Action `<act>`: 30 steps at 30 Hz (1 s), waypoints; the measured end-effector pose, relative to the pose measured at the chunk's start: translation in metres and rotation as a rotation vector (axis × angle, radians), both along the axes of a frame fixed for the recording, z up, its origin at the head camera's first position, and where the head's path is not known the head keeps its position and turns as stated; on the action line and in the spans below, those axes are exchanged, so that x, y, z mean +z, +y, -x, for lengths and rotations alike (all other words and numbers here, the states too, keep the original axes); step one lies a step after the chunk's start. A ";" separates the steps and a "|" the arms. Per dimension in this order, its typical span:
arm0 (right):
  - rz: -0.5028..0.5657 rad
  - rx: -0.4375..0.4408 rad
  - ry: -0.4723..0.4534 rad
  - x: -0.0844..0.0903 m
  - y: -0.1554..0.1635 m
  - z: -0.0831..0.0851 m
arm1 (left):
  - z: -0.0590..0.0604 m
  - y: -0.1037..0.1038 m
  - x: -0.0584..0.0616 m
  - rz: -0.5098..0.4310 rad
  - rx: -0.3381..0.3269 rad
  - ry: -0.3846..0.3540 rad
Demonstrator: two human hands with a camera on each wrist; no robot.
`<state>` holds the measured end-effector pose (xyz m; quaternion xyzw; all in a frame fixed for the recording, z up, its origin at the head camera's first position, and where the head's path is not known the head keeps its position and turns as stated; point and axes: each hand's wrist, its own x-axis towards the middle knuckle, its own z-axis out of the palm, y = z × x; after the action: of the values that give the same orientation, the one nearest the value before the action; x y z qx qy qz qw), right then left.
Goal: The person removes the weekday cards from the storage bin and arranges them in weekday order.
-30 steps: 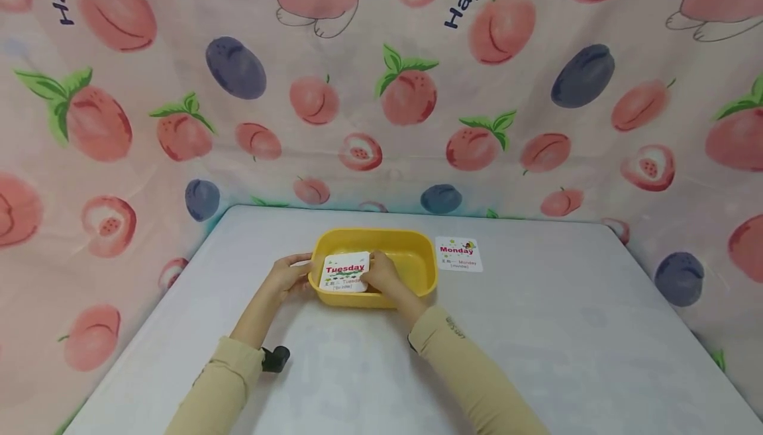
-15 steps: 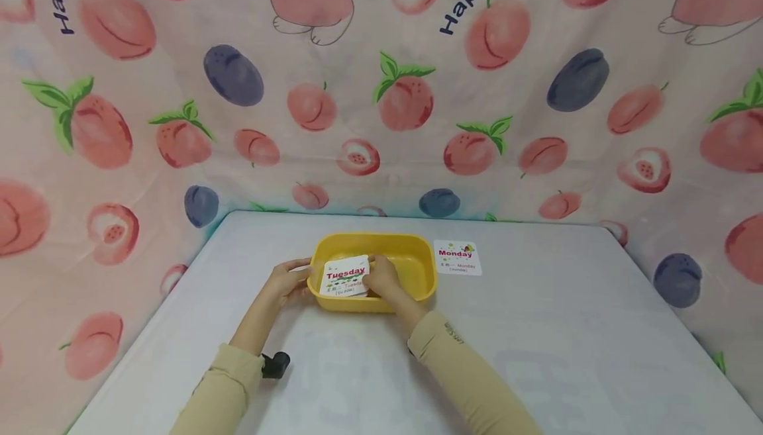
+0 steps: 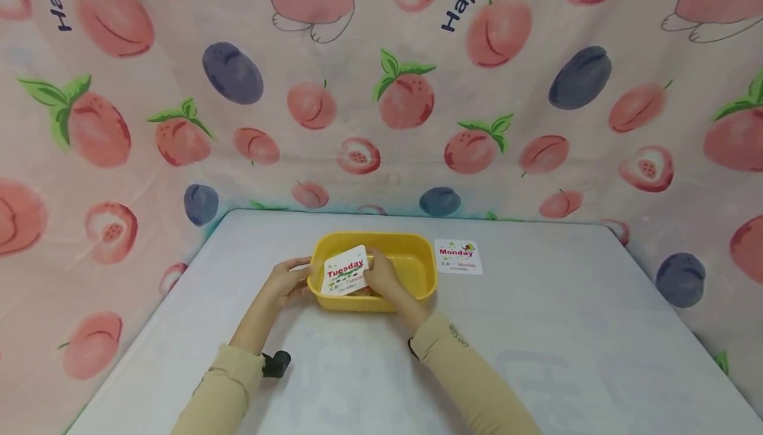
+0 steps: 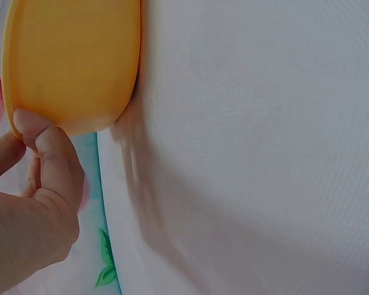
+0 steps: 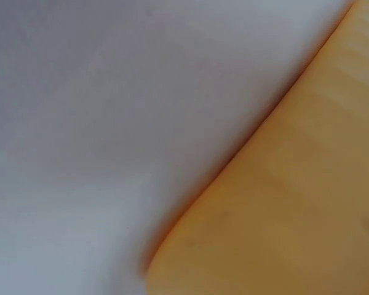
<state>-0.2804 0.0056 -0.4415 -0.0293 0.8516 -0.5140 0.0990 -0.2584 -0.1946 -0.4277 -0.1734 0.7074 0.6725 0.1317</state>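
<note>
A yellow plastic basin [image 3: 411, 266] stands on the white table, a bit left of centre in the head view. Its left rim is pinched between thumb and fingers of my left hand [image 3: 287, 281]; the left wrist view shows that hand [image 4: 43, 196] at the rim close up. Inside the basin, my right hand [image 3: 384, 277] pinches the right edge of a white "Tuesday" card [image 3: 344, 273], which is tilted. Under the card something brownish shows, too small to make out. The right wrist view has only the basin's outer wall [image 5: 283, 209]; no hand is visible there.
A white "Monday" card [image 3: 457, 257] lies flat on the table just right of the basin. Behind the table's far edge hangs a fruit-printed cloth [image 3: 357, 124]. A black wrist mount [image 3: 277, 364] sticks out at the left cuff.
In my right hand the Tuesday card has turned, with its right side raised and more of the basin's bottom uncovered. My left hand stays on the rim.
</note>
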 end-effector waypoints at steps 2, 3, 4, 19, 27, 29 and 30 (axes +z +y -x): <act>0.025 0.003 0.003 0.000 0.001 0.001 | 0.000 0.000 0.001 -0.004 -0.001 0.011; 0.041 0.002 0.001 0.000 0.001 0.001 | 0.000 0.000 0.001 -0.004 -0.005 0.017; 0.052 0.000 -0.002 0.000 0.001 0.001 | 0.000 0.000 0.001 -0.003 -0.007 0.019; 0.070 0.014 0.041 -0.002 0.004 -0.002 | -0.004 -0.001 -0.003 -0.032 0.016 0.025; 0.163 -0.021 0.057 -0.004 0.005 -0.003 | -0.008 0.000 -0.006 -0.017 0.014 0.027; 0.193 -0.040 0.089 -0.004 0.007 -0.003 | -0.009 0.001 -0.007 -0.012 0.009 0.034; 0.197 -0.048 0.101 -0.004 0.007 -0.003 | -0.009 0.001 -0.007 -0.008 0.009 0.035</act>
<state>-0.2774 0.0126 -0.4451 -0.0441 0.8014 -0.5951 0.0402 -0.2493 -0.1931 -0.4343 -0.1643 0.7061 0.6787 0.1172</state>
